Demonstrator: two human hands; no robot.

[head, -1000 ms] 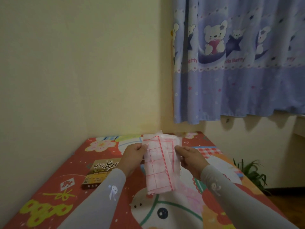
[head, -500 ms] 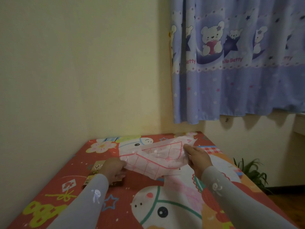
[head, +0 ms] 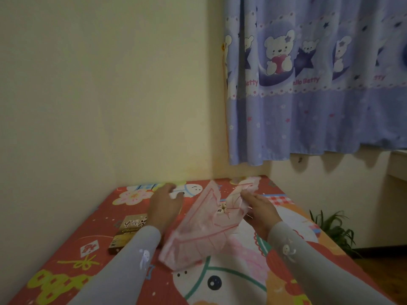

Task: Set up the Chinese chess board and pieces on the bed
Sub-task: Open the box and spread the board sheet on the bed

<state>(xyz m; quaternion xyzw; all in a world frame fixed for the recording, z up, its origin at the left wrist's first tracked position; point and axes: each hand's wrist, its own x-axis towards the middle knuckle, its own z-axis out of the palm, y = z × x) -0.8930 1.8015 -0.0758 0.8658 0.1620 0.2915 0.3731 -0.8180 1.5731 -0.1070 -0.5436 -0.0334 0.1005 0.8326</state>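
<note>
A thin pink plastic chess board sheet (head: 198, 234) with red grid lines is crumpled and half unfolded; its lower end lies on the bed (head: 72, 249). My right hand (head: 259, 213) pinches the sheet's upper right part. My left hand (head: 164, 205) hovers left of the sheet with its fingers spread and holds nothing. One or two small pale round chess pieces (head: 220, 210) show at the sheet's middle; whether they lie on it or behind it I cannot tell. The dark and gold chess box (head: 128, 227) lies flat on the bed, partly behind my left forearm.
The bed has a red cartoon-print cover and stands in a corner, with a cream wall (head: 99, 106) on its left and far sides. A blue bear-print curtain (head: 308, 95) hangs at the back right. A green plant (head: 334, 230) stands on the floor beyond the bed's right edge.
Both hands first held the sheet upright and then pulled it apart. My left hand has since let go and moved forward, and the sheet now droops from my right hand onto the bed.
</note>
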